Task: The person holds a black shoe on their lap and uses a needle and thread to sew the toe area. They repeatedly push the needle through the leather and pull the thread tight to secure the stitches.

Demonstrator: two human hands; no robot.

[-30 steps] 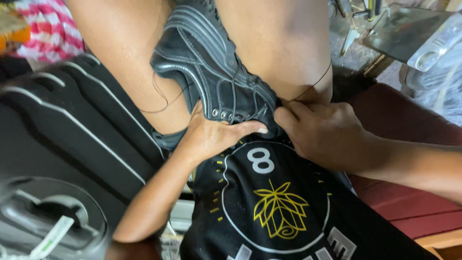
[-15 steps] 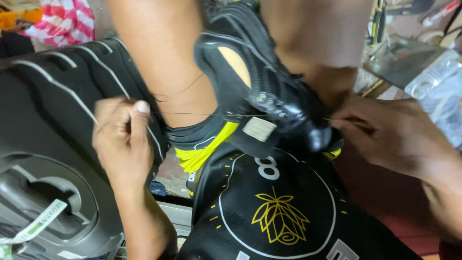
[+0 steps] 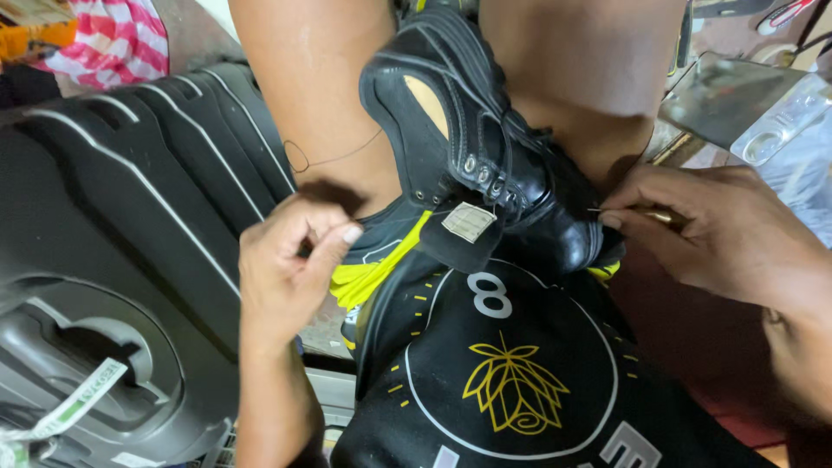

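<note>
A black leather shoe (image 3: 485, 156) is clamped between my bare knees, its tongue with a small pale label hanging toward me. My right hand (image 3: 702, 230) pinches a thin awl or needle (image 3: 646, 212) with a brownish handle against the shoe's right side. My left hand (image 3: 286, 269) is closed on a fine dark thread (image 3: 334, 160), which loops across my left thigh toward the shoe. Below the shoe lie my black shorts (image 3: 511, 373) with a yellow flower emblem and yellow trim.
A big black hard-shell suitcase (image 3: 113, 260) with a paper tag fills the left. A pink-and-white striped cloth (image 3: 121, 39) lies at the top left. Clear plastic packaging (image 3: 780, 121) and a metal plate sit at the upper right, above a dark red surface (image 3: 693, 338).
The shoe has been turned so its opening and tongue face me. My left hand came away from the shoe, drawing thread to the left; my right hand now sets the needle against the shoe's side.
</note>
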